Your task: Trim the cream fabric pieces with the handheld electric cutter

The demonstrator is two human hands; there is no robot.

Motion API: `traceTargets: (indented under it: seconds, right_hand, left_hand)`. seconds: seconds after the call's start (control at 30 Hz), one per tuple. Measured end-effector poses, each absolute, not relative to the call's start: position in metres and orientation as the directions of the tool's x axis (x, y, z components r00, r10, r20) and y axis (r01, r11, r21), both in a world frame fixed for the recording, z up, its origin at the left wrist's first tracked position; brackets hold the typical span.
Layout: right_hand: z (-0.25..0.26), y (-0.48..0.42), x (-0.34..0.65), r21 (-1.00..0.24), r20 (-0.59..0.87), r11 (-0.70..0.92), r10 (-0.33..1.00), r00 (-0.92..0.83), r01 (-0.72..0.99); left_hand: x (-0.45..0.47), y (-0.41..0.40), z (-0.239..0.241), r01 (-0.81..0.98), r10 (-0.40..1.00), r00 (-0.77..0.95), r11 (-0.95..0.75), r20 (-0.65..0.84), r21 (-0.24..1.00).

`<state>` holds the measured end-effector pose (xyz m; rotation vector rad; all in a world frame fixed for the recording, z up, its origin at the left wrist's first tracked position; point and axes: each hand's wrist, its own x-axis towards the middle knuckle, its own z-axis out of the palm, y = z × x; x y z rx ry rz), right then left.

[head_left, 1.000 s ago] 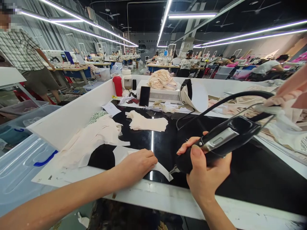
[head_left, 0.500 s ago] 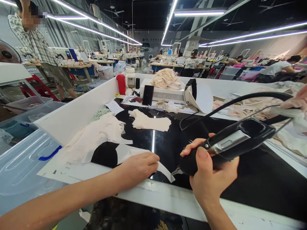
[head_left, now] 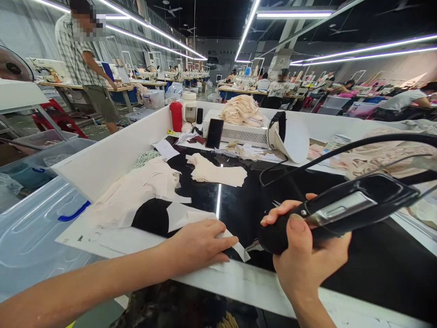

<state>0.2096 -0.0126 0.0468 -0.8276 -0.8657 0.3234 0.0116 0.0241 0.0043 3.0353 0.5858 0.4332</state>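
Note:
My right hand (head_left: 307,250) is wrapped around a black corded handheld power tool (head_left: 334,214) with a silver panel on its side. The tool's narrow metal tip (head_left: 254,246) points left and meets the end of a pale fabric piece (head_left: 241,249). My left hand (head_left: 201,243) lies over that piece with fingers stretched out and slightly apart, pressing it near the board's front edge. Left of it, a pile of cream fabric pieces (head_left: 136,187) spreads across the black surface (head_left: 246,205). Farther back lies a neat stack of cut cream pieces (head_left: 218,172).
A phone (head_left: 215,133), a red bottle (head_left: 176,116) and a white vented box (head_left: 244,134) topped with fabric stand at the back. Beside them is a white visor-shaped shield (head_left: 293,141). White side walls (head_left: 116,155) edge the table. A person (head_left: 82,59) is at left.
My left hand's fingers have stretched out and moved right along the fabric. The tool tip stays at the fabric's end. The person at left has lowered an arm. The view has shifted slightly.

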Motion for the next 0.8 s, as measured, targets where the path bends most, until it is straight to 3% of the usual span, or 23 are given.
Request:
traceTargets:
  seconds: [0.2,0.8]
  right_hand:
    - [0.047,-0.015,0.209,-0.765,0.522,0.642,0.576,0.629,0.047]
    - [0.058,0.012,0.199,-0.755,0.508,0.655,0.614,0.604,-0.031]
  left_hand:
    - [0.013,0.016,0.001,0.372,0.353,0.897,-0.928,0.267,-0.023]
    - [0.018,0.01,-0.01,0.374,0.365,0.875,-0.927,0.318,0.033]
